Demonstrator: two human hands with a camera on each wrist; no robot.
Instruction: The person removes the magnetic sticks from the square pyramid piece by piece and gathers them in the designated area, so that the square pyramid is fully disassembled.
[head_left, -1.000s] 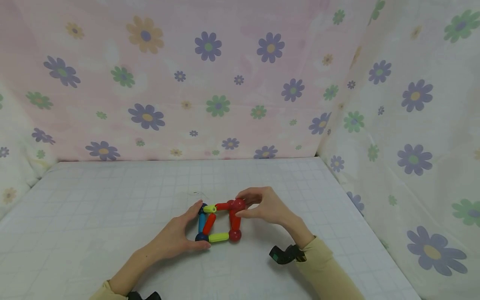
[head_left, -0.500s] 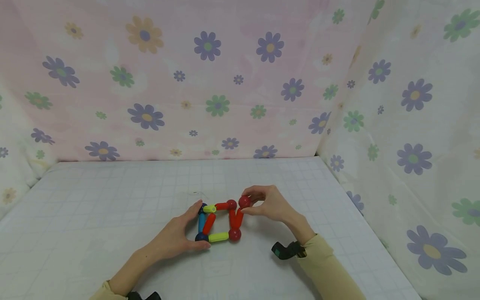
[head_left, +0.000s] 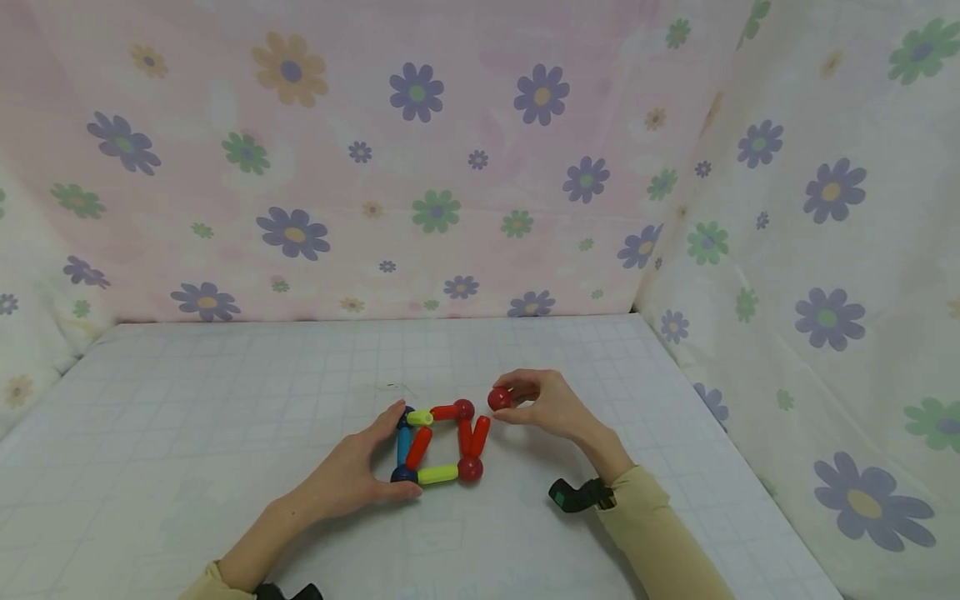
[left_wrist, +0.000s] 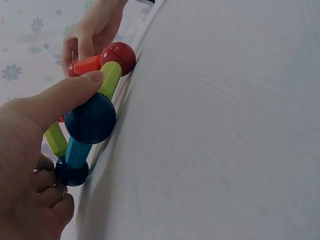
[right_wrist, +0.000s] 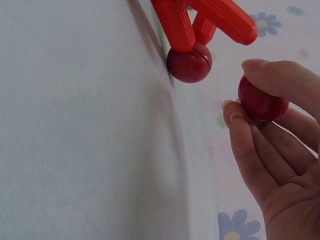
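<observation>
A four-sided frame of magnetic rods and balls lies on the table. Dark blue balls form its left corners and red balls its right ones. A blue rod, a yellow-green rod and red rods join them. Red rods also slant up from the near corners, and a short yellow-green rod from the far left one. My left hand grips the frame's left side, thumb and fingers at the blue balls. My right hand pinches a loose red ball, apart from the slanting right rod's free tip.
A white cloth with a faint grid covers the table. Flower-patterned curtains stand behind it and at both sides. Each wrist wears a black camera mount.
The right hand has pulled the red ball off the slanting right rod and moved it rightward and slightly away. That rod now ends free. The left hand stays put on the frame.
</observation>
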